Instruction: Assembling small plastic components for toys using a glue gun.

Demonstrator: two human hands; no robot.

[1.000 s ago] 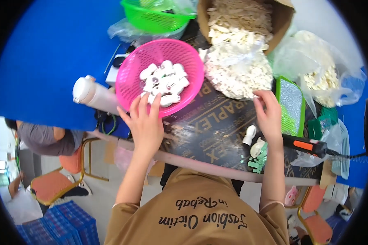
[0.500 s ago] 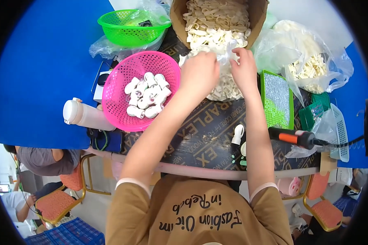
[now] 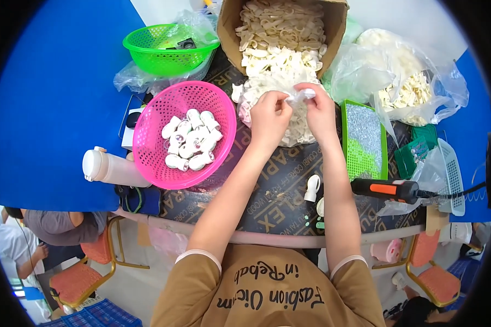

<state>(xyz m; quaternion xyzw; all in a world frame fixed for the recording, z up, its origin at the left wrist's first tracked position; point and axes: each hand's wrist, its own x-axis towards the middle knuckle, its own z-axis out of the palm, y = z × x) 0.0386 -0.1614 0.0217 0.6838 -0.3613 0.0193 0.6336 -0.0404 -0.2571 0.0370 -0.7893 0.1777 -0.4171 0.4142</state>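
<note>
A clear plastic bag (image 3: 299, 131) of small white plastic parts lies in front of the cardboard box. My left hand (image 3: 270, 117) is closed in a pinch at the left side of the bag's gathered top. Opposite it, my right hand (image 3: 318, 111) grips the same bunched plastic, with a whitish bit of it showing by the fingertips. To the left, a pink perforated basket (image 3: 147, 147) holds several white rounded pieces (image 3: 193, 139). Near the table's front edge, a single white piece (image 3: 312, 188) stands beside my right forearm.
The tilted cardboard box (image 3: 337, 32) spills white parts. Right of my hands lie a green tray (image 3: 384, 158) of silvery bits, an open bag (image 3: 409, 92) of parts and an orange-black electric screwdriver (image 3: 387, 189). A bottle (image 3: 114, 167) and a green basket (image 3: 169, 57) stand left.
Both hands have come a little nearer to me, and my left hand has turned so its pinched fingertips show. The bag's top is now drawn together between them.
</note>
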